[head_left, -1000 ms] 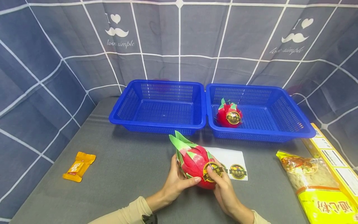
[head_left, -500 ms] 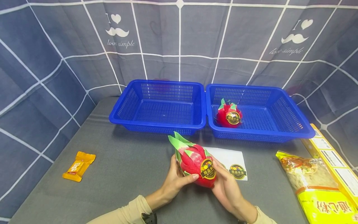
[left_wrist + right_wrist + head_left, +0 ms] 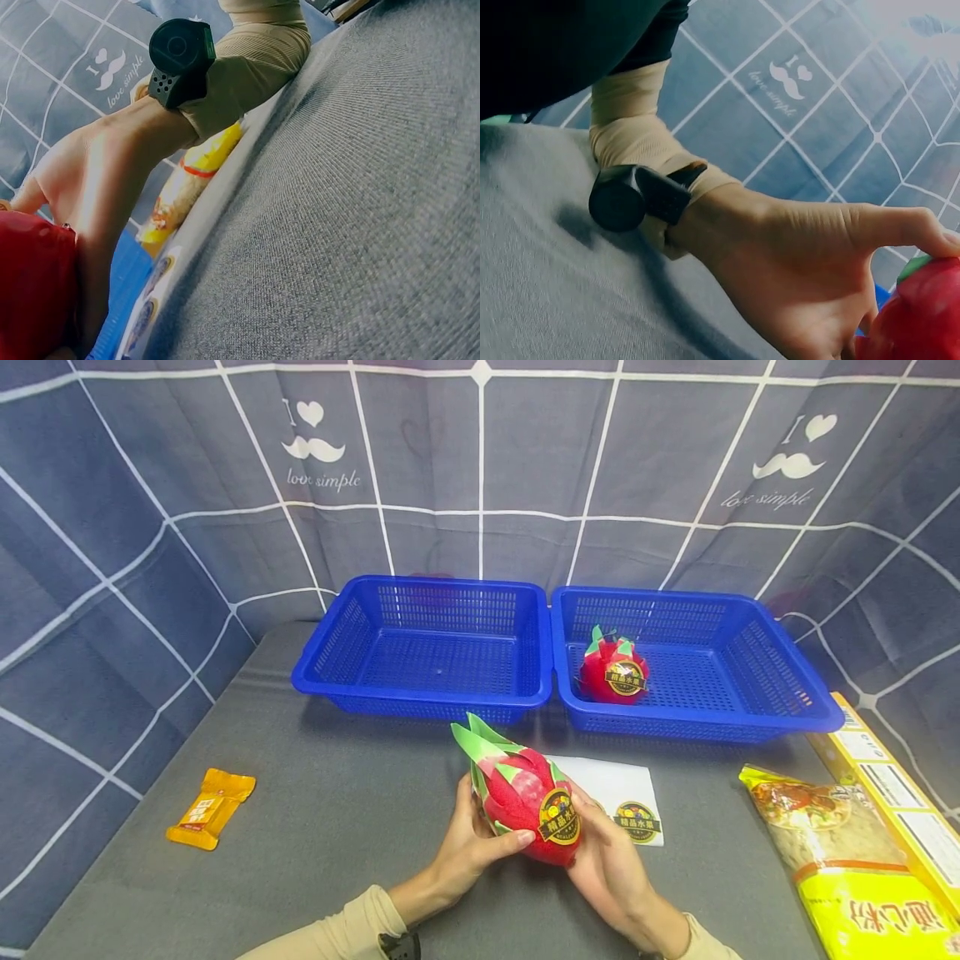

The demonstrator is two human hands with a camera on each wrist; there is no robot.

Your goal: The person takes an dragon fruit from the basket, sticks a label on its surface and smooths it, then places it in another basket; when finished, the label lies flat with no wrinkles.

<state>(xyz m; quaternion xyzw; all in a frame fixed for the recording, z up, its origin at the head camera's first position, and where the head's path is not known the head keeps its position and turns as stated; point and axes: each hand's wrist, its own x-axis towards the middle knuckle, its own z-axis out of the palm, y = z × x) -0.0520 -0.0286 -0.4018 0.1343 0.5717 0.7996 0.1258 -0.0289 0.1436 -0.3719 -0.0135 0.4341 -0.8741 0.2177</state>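
Note:
Both hands hold a red dragon fruit (image 3: 525, 802) with green leafy tips above the table, tips slanting up and left. My left hand (image 3: 465, 852) grips its left side, thumb across the front; in the right wrist view this hand (image 3: 802, 262) has its thumb on the fruit. On the right side, my right hand (image 3: 611, 864) holds the fruit's lower end, some fingers hidden. A round black-and-gold sticker (image 3: 560, 817) lies on the fruit. Partly behind the right hand is a white sticker sheet (image 3: 600, 772) bearing a similar sticker (image 3: 637, 822).
Two blue baskets (image 3: 420, 697) (image 3: 697, 722) stand side by side at the back. Another stickered dragon fruit (image 3: 600, 672) sits in the right one. An orange packet (image 3: 210, 808) lies left; a yellow food bag (image 3: 847, 852) and a long yellow box (image 3: 907, 785) lie right.
My right thumb has come off the sticker's face and moved back to the fruit's right side, showing the sticker more fully. The left hand has kept its grip almost unmoved.

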